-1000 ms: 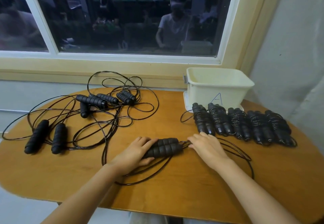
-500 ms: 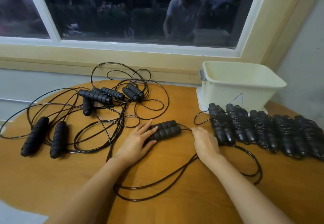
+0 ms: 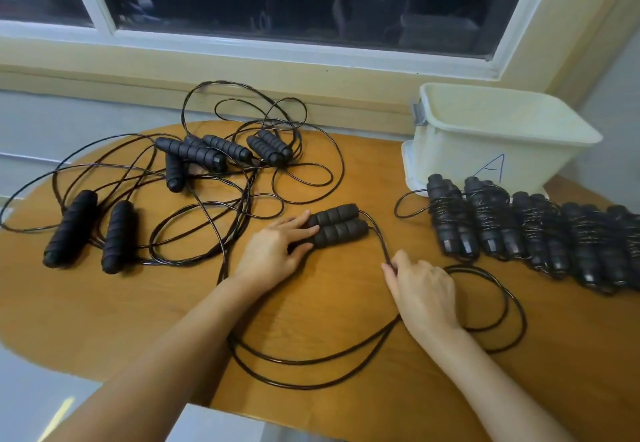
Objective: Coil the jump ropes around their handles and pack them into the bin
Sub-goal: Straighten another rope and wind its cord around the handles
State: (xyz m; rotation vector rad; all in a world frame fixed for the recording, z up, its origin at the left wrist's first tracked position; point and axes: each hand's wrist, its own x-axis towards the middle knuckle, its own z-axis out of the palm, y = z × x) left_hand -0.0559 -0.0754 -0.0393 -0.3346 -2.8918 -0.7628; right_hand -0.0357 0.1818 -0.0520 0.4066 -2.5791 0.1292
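now my right hand (image 3: 420, 289) has slid down from the handles (image 3: 341, 225) and pinches the cord (image 3: 377, 237) near them; my left hand (image 3: 273, 251) lies with straight fingers on both handles, mid desk (image 3: 104, 320). i judge the winding can begin.

The row of bundles (image 3: 495, 220) runs off the right edge, so its last one is cut short. It also hides the foot of the bin (image 3: 485, 161), whose floor lies out of sight behind the near wall. The left hand (image 3: 273, 254) covers the near ends of the handles (image 3: 341, 225), and the cord (image 3: 378, 235) vanishes under the right hand (image 3: 424, 289) from fingertips to wrist; in the tangle (image 3: 194, 154) at the left, which strand joins which handle cannot be traced.
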